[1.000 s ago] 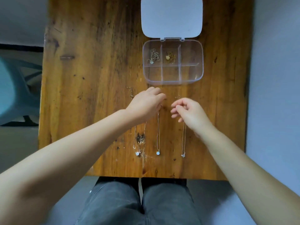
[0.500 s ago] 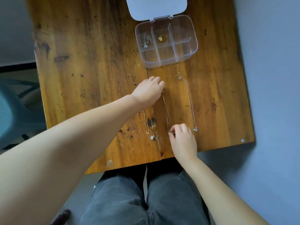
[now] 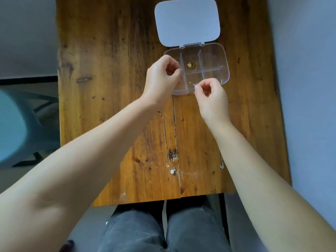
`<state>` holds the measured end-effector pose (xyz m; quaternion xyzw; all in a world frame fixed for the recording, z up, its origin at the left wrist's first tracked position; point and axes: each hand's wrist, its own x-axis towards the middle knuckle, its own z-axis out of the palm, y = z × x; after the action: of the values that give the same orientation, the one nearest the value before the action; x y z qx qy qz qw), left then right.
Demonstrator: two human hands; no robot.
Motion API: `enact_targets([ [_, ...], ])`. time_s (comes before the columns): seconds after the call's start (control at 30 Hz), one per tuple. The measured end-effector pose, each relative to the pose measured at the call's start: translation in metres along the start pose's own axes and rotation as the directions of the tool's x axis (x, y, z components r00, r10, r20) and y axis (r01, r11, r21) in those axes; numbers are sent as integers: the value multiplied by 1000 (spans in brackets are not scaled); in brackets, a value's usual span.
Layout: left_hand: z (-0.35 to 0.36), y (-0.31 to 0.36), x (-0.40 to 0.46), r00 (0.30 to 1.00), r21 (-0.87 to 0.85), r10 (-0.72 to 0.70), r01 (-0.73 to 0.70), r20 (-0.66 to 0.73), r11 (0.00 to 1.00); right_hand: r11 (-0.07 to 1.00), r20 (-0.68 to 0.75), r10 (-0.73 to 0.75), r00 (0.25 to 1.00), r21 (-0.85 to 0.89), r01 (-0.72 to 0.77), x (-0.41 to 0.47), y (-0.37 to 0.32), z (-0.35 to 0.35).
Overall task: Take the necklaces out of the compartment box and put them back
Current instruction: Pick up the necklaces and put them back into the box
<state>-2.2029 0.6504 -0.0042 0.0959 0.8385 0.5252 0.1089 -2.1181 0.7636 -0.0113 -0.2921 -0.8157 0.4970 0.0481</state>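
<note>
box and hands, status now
Left hand and right hand pinched shut over box, apparently on a thin chain. Two necklaces on table. Nothing blocking.

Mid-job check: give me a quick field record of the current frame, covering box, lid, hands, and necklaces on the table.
box: clear compartment box, far centre of the wooden table
lid: lid open, lying flat behind the box
box contents: gold necklace in the far middle compartment; far left compartment hidden by left hand
left hand: left hand pinched shut over the box's left side
right hand: right hand pinched at the box's near edge
held item: a thin chain seems stretched between the hands; too fine to confirm
on table: flower-pendant necklace; second necklace, partly hidden by right forearm
</note>
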Motion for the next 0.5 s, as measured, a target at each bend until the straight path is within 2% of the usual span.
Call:
enact_targets([
  [0.17, 10, -28, 8, 1000, 256, -20, 23, -16, 966, 969, 109, -107, 988, -211, 128, 39, 3, 28],
  [0.3, 14, -36, 3, 995, 473, 95, -84, 2, 877, 906, 160, -178, 971, -359, 225, 43, 8, 32],
  [0.4, 16, -37, 0, 981, 594, 179, -191, 80, 782, 927, 167, -177, 970, -304, 221, 42, 10, 19],
  [0.5, 25, -32, -9, 951, 622, 265, -305, 159, 721, 971, 76, -100, 992, -210, 114, 30, 25, -15],
])
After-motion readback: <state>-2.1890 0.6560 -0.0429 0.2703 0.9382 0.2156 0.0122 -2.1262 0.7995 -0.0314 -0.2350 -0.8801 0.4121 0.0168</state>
